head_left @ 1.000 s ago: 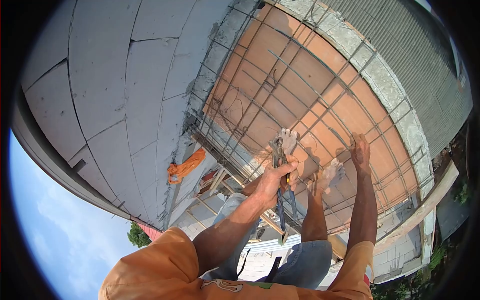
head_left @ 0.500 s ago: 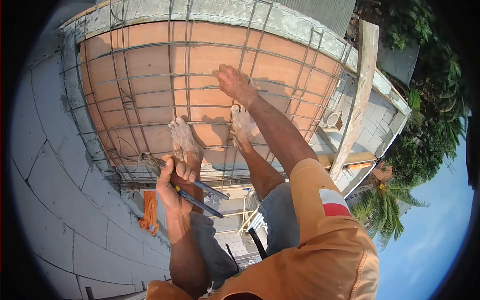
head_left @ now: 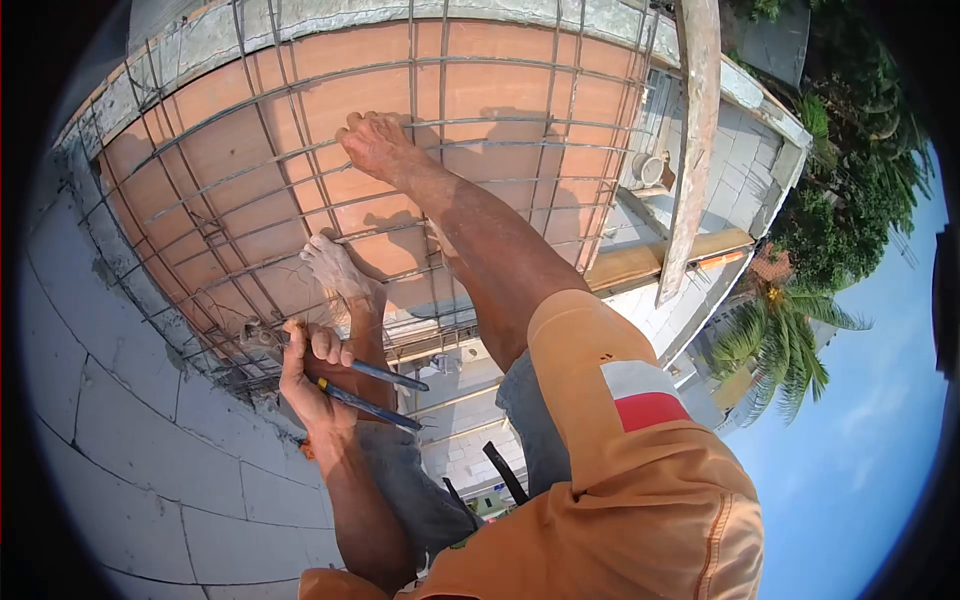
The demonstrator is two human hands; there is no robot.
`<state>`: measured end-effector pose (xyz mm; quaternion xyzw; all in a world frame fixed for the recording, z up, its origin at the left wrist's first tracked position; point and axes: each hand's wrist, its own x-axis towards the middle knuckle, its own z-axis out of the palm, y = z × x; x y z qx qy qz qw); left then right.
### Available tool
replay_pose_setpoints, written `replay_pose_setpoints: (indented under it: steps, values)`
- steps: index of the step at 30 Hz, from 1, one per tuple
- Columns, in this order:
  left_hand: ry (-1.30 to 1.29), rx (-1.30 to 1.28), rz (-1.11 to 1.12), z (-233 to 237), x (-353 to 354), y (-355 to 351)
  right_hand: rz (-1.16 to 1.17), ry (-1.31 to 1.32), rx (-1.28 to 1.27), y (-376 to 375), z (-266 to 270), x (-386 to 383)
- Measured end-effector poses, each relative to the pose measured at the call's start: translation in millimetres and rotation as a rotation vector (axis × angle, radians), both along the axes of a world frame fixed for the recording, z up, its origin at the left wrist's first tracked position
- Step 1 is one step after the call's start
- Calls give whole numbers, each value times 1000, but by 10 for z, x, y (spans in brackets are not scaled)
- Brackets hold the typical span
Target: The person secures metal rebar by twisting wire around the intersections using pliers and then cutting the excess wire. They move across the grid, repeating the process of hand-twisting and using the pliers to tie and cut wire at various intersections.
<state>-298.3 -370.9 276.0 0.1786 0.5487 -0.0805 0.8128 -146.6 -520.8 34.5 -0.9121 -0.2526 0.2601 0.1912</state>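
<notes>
My left hand (head_left: 315, 375) is closed around pincers with dark blue handles (head_left: 385, 378); their jaws are near the lower left edge of a steel bar mesh (head_left: 443, 75). The handles are slightly spread and point right. Farther up, my right hand (head_left: 380, 148) has its fingers bent around a bar of the mesh, over an orange-brown board (head_left: 330, 95). Its fingertips are partly hidden. One bare, dusty foot (head_left: 335, 268) stands on the mesh between my hands; the other is mostly hidden behind my right forearm.
A grey block wall (head_left: 150, 430) runs along the left, and a rough concrete edge (head_left: 330, 22) borders the board at the top. On the right are a wooden plank (head_left: 697, 150), a pale bucket (head_left: 648, 170) and a lower block wall. Below my legs, a drop shows poles.
The view has shifted and turned, so the mesh and both hands appear farther left. My right hand stays at about the same part of the mesh, and my left hand keeps hold of the pincers.
</notes>
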Motion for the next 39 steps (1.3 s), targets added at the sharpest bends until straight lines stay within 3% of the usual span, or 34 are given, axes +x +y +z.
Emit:
replay_pose_setpoints:
  steps: [3, 8, 17, 25, 32, 36, 39]
  values:
    - [-45, 54, -50, -38, -16, -82, -34, -71, 32, 57, 94, -188]
    - [-33, 45, -126, -84, -6, -147, -69, 121, 12, -19, 286, -283]
    - [-32, 27, -228, -157, -14, -147, -272, 156, 114, -560, 612, -329]
    - [-42, 38, -303, -209, 9, -98, -509, 1, 72, -1051, 598, -364]
    - [-23, 47, -392, -265, 49, -103, -792, -208, 13, -1803, 567, -373]
    - [-67, 15, -447, -297, 53, -30, -732, -431, 111, -2633, 414, -465]
    - [-19, 43, -464, -246, 124, -83, -859, -244, 149, -3217, 512, -550]
